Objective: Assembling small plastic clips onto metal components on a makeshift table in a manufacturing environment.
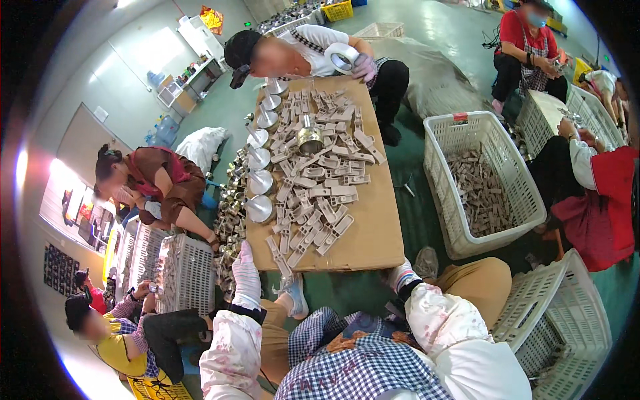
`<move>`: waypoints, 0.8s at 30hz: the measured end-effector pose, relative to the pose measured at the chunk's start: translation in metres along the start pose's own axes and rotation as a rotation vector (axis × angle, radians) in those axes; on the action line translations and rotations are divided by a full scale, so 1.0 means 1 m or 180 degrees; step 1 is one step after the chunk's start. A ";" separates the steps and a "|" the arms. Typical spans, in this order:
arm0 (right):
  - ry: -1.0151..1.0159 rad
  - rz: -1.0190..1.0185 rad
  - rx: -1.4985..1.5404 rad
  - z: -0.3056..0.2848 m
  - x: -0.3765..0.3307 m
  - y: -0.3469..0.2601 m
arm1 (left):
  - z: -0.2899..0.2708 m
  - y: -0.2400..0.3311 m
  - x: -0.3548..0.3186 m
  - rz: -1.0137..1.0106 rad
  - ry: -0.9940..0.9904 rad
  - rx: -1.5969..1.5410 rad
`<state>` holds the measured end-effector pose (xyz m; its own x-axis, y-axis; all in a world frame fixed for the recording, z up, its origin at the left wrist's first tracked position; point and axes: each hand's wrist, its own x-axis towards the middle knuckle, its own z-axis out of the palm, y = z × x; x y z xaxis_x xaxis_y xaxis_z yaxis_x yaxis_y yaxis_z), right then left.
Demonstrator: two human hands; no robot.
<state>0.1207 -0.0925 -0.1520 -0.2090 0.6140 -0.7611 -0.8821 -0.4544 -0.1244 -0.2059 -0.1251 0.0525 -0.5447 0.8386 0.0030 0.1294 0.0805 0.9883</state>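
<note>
In front of me stands a table topped with brown cardboard [373,235]. My left hand [247,283], in a striped glove, is closed on its near left corner. My right hand [402,274], gloved alike, grips the near right corner, its fingers partly hidden by the edge. Many beige plastic clip-like parts [327,180] lie heaped over the cardboard. Among them stands a shiny metal cup-shaped part [309,139]. Several round metal discs with stems [259,181] line the left side.
Across the table a person [300,53] leans in, a roll of white tape [341,59] at one arm. To the right, a white crate [490,180] holds more beige parts; another crate [553,313] sits nearer. Metal parts [230,233] are piled left. Other people sit working on both sides.
</note>
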 end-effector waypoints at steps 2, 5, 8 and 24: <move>-0.0213 0.0003 0.0268 -0.006 0.001 0.001 | 0.000 0.008 -0.007 0.0151 0.0082 0.0051; -0.0359 -0.0152 0.0130 -0.012 -0.002 0.006 | -0.005 0.014 -0.010 -0.0130 0.0029 0.0256; -0.0338 -0.0339 0.0074 -0.015 -0.011 0.012 | -0.011 0.010 -0.005 0.0105 0.0022 0.0244; -0.0526 -0.0521 -0.0618 -0.017 -0.015 0.004 | -0.014 0.001 -0.014 0.0088 0.0020 -0.0123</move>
<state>0.1276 -0.1143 -0.1515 -0.1507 0.7788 -0.6089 -0.8158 -0.4459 -0.3683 -0.2098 -0.1444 0.0553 -0.5467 0.8368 0.0312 0.1123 0.0363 0.9930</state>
